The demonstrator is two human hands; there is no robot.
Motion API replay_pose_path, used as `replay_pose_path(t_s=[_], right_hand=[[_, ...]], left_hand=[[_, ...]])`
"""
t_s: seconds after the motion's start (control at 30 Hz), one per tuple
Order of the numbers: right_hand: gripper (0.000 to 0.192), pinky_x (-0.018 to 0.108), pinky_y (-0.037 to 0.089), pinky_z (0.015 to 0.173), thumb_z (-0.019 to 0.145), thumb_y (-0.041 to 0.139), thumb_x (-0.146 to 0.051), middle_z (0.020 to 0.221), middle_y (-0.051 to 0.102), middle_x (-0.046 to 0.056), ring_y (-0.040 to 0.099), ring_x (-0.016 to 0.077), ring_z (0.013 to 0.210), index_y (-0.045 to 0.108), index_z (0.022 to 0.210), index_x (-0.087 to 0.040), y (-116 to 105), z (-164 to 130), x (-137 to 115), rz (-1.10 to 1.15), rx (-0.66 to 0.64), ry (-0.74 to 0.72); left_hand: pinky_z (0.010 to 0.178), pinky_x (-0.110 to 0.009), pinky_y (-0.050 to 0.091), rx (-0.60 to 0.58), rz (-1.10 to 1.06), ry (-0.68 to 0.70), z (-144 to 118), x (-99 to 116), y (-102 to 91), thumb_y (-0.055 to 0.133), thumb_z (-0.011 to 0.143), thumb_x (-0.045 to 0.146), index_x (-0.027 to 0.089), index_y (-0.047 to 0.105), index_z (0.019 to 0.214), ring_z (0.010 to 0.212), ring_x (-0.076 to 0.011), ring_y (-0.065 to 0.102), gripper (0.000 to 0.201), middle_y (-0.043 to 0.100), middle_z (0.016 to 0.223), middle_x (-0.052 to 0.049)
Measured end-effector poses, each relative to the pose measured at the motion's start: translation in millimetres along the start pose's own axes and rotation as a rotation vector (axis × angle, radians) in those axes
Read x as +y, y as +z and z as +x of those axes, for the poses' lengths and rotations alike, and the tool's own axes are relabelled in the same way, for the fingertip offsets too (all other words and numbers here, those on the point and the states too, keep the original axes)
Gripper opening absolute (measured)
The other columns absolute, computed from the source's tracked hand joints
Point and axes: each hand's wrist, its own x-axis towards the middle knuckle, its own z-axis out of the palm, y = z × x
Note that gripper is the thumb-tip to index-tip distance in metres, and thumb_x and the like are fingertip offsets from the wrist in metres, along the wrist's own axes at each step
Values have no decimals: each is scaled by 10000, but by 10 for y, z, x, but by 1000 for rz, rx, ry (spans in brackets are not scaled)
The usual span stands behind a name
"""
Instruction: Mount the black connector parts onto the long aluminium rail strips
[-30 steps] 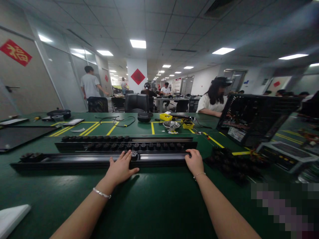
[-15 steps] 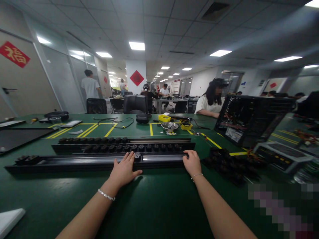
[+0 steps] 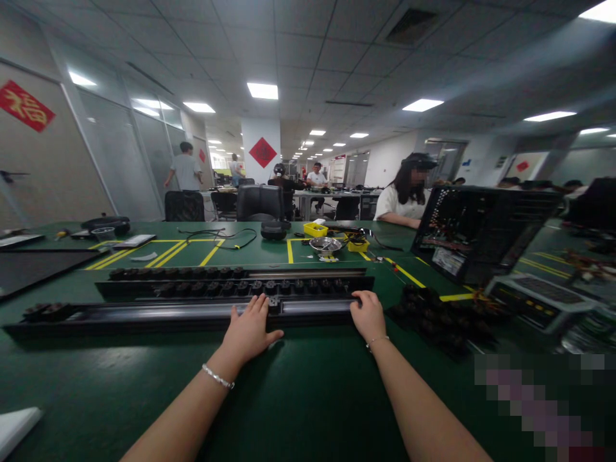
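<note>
A long black rail (image 3: 183,316) with a shiny metal strip lies across the green table in front of me. My left hand (image 3: 249,330) rests on its middle, fingers stretched out over the top and thumb spread on the near side. Its fingertips touch or nearly touch a small slider block (image 3: 274,304) on the rail. At the right end, my right hand (image 3: 368,314) has its fingers curled over the rail, gripping it. Just behind lies a second black rail (image 3: 356,281), with rows of black round parts (image 3: 257,287) along it.
To the right are a pile of black parts (image 3: 437,317), a power supply (image 3: 536,301) and an open computer case (image 3: 486,224). Farther back stand a metal bowl (image 3: 326,246) and a yellow bin (image 3: 315,230). A person (image 3: 402,199) sits across the table.
My left hand has slid a little to the right along the rail, and the slider block has shifted right with it. My right hand keeps its place at the rail's end.
</note>
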Motion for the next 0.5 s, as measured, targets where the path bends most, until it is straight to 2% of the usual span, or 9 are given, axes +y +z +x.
replay_pose_path(t_s=[0.5], right_hand=[[303, 352, 408, 884, 729, 414, -196, 1039, 539, 94, 525, 230, 984, 641, 929, -185, -18, -4, -10, 16, -12, 26]], left_hand=[[1082, -536, 184, 33, -9, 48, 31, 35, 38, 417, 748, 616, 124, 273, 1401, 1369, -290, 201, 830, 215, 1490, -137]])
